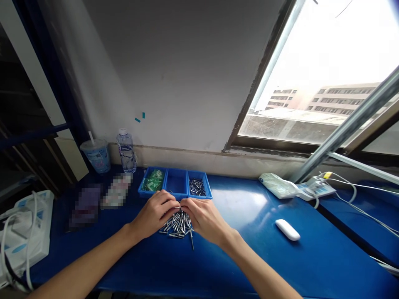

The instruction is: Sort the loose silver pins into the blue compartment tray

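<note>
My left hand (156, 212) and my right hand (204, 216) meet above a loose pile of silver blind rivets (177, 226). Between the fingertips is a thin metal blind rivet (177, 207), pinched from both sides; my fingers cover most of it. One rivet (192, 241) juts out of the pile toward me. Just behind my hands stands a blue three-part tray (177, 195). Its left section has green and clear small packets (153, 181), the middle shows mostly bare bottom, and small dark metal pieces (197, 187) fill part of the right section.
A lidded cup (96, 155) and a water bottle (126, 151) stand at the back left, near two blurred items. White power strips (34, 228) with cables lie far left and far right. A plastic packet (277, 185) and a white case (287, 230) rest on the right.
</note>
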### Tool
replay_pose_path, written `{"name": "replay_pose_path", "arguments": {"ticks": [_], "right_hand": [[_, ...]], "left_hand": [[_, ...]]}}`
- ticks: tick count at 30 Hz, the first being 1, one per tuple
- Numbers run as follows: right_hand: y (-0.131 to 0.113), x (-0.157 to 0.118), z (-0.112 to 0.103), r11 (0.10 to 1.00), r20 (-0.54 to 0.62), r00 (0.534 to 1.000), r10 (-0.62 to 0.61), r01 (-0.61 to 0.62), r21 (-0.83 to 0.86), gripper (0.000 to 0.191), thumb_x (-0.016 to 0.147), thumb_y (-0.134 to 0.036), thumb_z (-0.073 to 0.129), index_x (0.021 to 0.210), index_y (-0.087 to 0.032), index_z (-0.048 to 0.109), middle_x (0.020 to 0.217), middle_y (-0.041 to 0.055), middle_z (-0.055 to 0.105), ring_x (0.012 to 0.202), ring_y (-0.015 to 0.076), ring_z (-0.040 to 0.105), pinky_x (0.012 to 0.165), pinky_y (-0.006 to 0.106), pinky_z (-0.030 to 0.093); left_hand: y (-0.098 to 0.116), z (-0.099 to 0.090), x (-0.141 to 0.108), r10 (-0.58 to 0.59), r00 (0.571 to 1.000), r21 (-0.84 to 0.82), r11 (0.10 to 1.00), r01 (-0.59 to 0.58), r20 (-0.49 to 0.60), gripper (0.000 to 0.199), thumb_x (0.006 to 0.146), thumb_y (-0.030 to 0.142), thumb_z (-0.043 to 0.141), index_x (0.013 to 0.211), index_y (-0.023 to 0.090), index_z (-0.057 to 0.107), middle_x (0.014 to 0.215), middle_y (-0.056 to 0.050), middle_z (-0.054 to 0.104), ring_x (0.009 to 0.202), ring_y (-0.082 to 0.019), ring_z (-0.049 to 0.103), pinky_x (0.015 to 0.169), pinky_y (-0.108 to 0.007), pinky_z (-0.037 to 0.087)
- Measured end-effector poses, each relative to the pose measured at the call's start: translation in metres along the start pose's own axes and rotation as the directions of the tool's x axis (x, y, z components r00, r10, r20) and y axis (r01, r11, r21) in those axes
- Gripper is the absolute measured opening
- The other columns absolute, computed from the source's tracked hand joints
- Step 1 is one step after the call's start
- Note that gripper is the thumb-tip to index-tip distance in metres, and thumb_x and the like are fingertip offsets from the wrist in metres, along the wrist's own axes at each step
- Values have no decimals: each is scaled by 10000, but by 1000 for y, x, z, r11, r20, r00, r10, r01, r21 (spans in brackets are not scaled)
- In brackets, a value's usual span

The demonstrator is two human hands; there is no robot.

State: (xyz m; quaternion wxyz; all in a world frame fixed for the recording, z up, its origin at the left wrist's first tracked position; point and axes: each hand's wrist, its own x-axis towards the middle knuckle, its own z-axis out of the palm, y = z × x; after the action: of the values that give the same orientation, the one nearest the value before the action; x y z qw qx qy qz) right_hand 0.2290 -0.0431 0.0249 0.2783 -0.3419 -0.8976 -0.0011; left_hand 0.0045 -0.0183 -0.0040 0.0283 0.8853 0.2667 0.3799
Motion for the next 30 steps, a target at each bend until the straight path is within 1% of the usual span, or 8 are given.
{"name": "replay_pose_path", "arguments": {"ticks": [3,5,7,10,13,21,26,30], "right_hand": [[0,19,9,993,-58,992,-113,113,-18,231,1069,-111,345,1008,-189,554,782,26,669,607,142,588,570,261,408],[1,26,20,978,-80,975,-205,202,-45,248,1072,-115,325,1008,-186,554,731,16,647,563,141,558,545,267,398],[2,26,33,973,-143,963,-229,226,-37,255,1077,-124,313,1053,-182,560,743,20,662,578,141,581,572,266,430],[3,17,50,985,-240,957,-160,170,20,226,1091,-153,343,1046,-183,562,730,11,667,569,133,596,574,256,428],[2,9,55,989,-281,955,-95,123,84,221,1109,-193,369,1008,-188,565,745,11,689,570,122,613,564,243,411],[1,8,46,990,-248,969,19,17,143,263,1147,-316,360,1094,-188,584,768,15,726,556,114,641,566,232,410],[1,7,48,989,-238,971,4,32,146,282,1152,-340,358,1080,-187,584,734,5,711,550,115,639,554,233,400],[1,7,48,980,-213,976,-39,79,184,311,1161,-357,318,1133,-190,579,818,31,747,604,126,665,572,233,424]], "left_hand": [[-6,0,0,-39,999,-56,998,39,7,260,1098,287,502,944,172,678,903,-49,687,863,-188,616,817,-343,487],[-9,-2,0,-72,997,-82,994,71,-10,274,1097,306,498,947,170,684,906,-54,696,870,-193,621,819,-343,496],[-10,-5,1,-94,995,-94,991,91,-25,255,1088,318,515,978,173,693,923,-58,707,886,-199,627,828,-345,507],[-9,-9,3,-53,998,-100,994,51,-15,215,1068,300,554,972,178,703,933,-67,706,910,-203,628,835,-347,521],[-5,-10,6,11,1000,-115,993,-10,11,161,1042,273,606,952,173,694,922,-67,704,919,-204,624,832,-349,526],[-4,-15,6,-14,998,-94,996,8,-68,166,1034,322,631,996,188,722,955,-75,693,949,-205,635,835,-343,559],[-3,-14,5,-6,1000,-110,994,4,-20,211,1047,297,592,911,177,698,888,-74,691,887,-197,625,792,-333,541],[-1,-11,5,-15,998,-89,996,20,54,292,1069,322,540,846,164,643,818,-54,654,793,-174,604,744,-309,513]]}}
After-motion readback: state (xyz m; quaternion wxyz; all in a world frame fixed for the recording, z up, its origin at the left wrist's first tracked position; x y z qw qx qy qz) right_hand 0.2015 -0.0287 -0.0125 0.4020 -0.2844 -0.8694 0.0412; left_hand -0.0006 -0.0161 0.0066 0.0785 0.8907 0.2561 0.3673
